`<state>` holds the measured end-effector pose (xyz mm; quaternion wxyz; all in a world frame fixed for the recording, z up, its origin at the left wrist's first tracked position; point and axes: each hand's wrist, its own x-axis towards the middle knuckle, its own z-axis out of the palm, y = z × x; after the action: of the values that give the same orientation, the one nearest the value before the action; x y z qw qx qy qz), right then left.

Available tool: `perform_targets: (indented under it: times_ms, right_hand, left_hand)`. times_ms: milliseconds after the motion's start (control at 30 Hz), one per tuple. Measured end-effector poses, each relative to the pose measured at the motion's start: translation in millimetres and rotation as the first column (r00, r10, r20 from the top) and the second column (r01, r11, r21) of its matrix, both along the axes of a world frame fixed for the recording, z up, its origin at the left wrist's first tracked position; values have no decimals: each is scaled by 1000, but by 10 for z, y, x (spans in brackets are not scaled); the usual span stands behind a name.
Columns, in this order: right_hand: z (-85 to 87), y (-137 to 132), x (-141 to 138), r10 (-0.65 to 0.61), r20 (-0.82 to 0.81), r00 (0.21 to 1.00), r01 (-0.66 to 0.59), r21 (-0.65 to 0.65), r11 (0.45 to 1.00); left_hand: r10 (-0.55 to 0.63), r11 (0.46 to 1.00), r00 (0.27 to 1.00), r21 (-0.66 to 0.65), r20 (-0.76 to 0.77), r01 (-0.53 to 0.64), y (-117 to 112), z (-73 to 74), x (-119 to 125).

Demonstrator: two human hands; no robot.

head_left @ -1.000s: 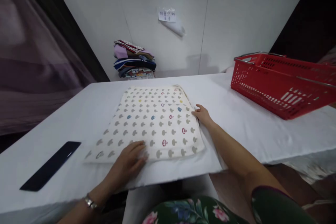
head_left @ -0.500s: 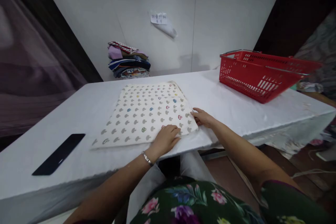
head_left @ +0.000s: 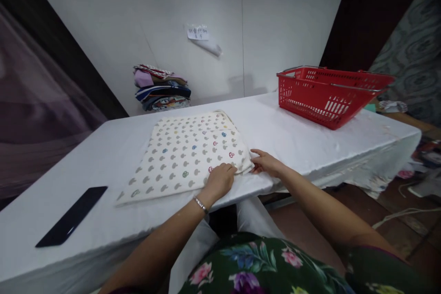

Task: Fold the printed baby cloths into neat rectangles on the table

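A cream cloth (head_left: 186, 154) printed with small mushroom shapes lies folded flat in the middle of the white table (head_left: 296, 133). My left hand (head_left: 220, 180) rests on its near right corner, fingers curled onto the fabric edge. My right hand (head_left: 265, 163) sits just to the right of that same corner, its fingers closed on the cloth's edge. A metal bracelet shows on my left wrist.
A red plastic basket (head_left: 327, 96) stands at the table's far right. A stack of folded clothes (head_left: 160, 88) sits against the back wall. A dark flat strip (head_left: 70, 216) lies near the table's front left edge. A paper note (head_left: 198, 33) hangs on the wall.
My left hand slid right along the cloth's near edge to its right corner. My right hand came back toward the same corner. The view has swung to the right.
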<state>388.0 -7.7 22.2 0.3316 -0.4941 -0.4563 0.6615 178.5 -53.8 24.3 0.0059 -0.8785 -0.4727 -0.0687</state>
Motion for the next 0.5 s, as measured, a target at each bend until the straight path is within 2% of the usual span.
perform_targets:
  times_ms: [133,333,433,500]
  right_hand:
    - [-39,-68,-1,-51,7,999,50,94,994]
    - [-98,-109,-25,-104,70,992,89,188,978]
    - [-122,-99,-45,-85,94,992,65,199,978]
    - [-123,-97,-58,-67,110,992,43,212,976]
  left_hand:
    - [-27,998,998,49,49,24,3,-23,75]
    - [-75,997,995,23,-66,76,23,-66,103]
    - [-75,997,997,-1,-34,75,-2,-10,97]
    - [-58,996,998,-62,30,59,0,77,115]
